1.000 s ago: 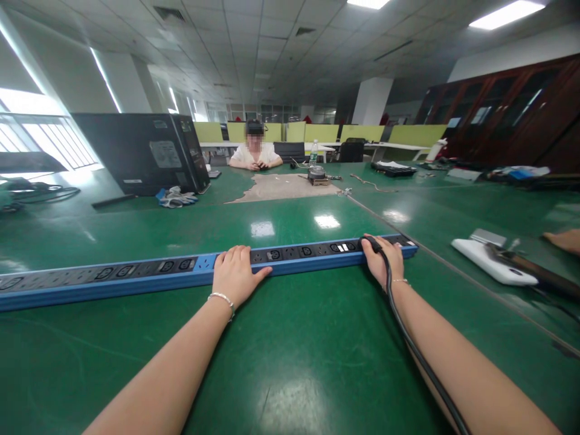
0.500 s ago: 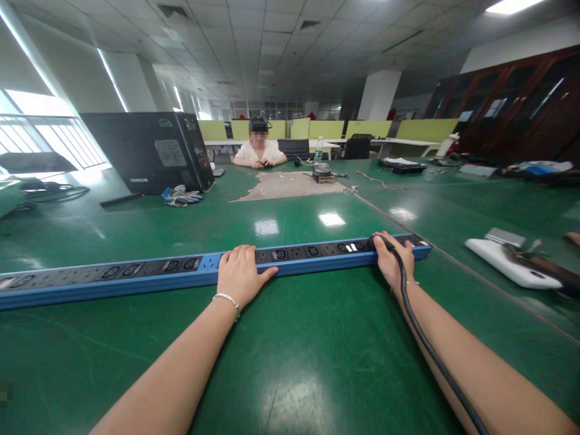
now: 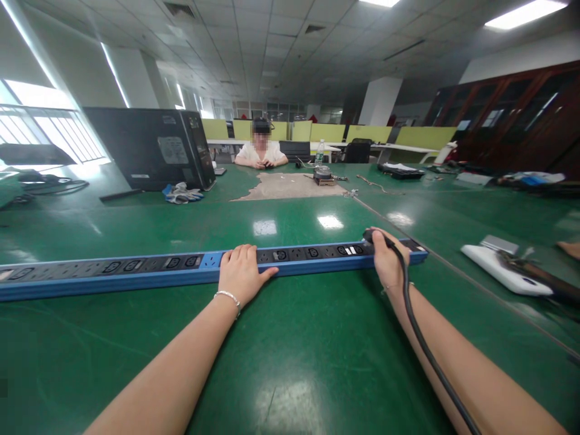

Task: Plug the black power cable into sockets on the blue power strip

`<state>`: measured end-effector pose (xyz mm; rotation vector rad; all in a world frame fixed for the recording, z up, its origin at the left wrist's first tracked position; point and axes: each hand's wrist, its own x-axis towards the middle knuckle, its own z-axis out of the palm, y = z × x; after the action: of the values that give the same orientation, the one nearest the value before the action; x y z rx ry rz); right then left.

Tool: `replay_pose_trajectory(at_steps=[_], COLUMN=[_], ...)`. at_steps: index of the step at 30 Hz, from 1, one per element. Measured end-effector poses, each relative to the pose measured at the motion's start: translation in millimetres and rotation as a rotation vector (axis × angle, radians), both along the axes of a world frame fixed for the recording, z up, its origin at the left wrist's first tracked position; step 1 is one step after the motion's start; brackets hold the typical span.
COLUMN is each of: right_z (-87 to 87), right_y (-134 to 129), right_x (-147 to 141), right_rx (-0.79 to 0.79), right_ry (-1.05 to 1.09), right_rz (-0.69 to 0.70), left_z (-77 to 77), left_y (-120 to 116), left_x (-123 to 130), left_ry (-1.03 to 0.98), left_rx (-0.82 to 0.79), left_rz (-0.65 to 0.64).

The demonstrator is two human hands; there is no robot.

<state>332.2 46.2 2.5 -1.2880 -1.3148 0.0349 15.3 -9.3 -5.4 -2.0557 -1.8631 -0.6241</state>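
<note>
A long blue power strip (image 3: pixel 149 280) with a row of black sockets lies across the green table. My left hand (image 3: pixel 241 275) rests over its middle, fingers bent over the top toward the far edge and thumb out along the front side. Near the strip's right end, my right hand (image 3: pixel 388 258) is closed around a black plug (image 3: pixel 372 235). The plug is tilted and appears raised just above the sockets, its nose pointing left; its underside is partly hidden. From it a thick black cable (image 3: pixel 419 329) runs down over my right forearm.
A black computer case (image 3: pixel 149 148) stands at the back left, with work gloves (image 3: pixel 182 193) before it. A white device (image 3: pixel 505 269) lies at the right. Across the table (image 3: pixel 290 338) sits another person (image 3: pixel 260 151), near a water bottle (image 3: pixel 319 153).
My right hand has shifted slightly up and left, and the plug has tilted and come up from the strip's sockets. My left hand stays on the strip.
</note>
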Motion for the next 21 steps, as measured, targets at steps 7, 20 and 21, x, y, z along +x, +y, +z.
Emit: replay_pose_trajectory(at_steps=[7,20,21], right_z=[-0.8,2.6,1.1], right_y=[-7,-19,-21], right_x=[-54,-77,-77], right_rx=[-0.188,-0.301,-0.281], right_ry=[-0.131,-0.513,-0.542], right_rz=[0.207,-0.103,-0.097], left_z=[-0.4,-0.1,-0.2], left_y=[0,-1,-1], left_x=[0,0,1], left_ry=[0.020,0.021,0.022], left_rx=[0.014,0.004,0.007], left_rz=[0.003,0.006,0.005])
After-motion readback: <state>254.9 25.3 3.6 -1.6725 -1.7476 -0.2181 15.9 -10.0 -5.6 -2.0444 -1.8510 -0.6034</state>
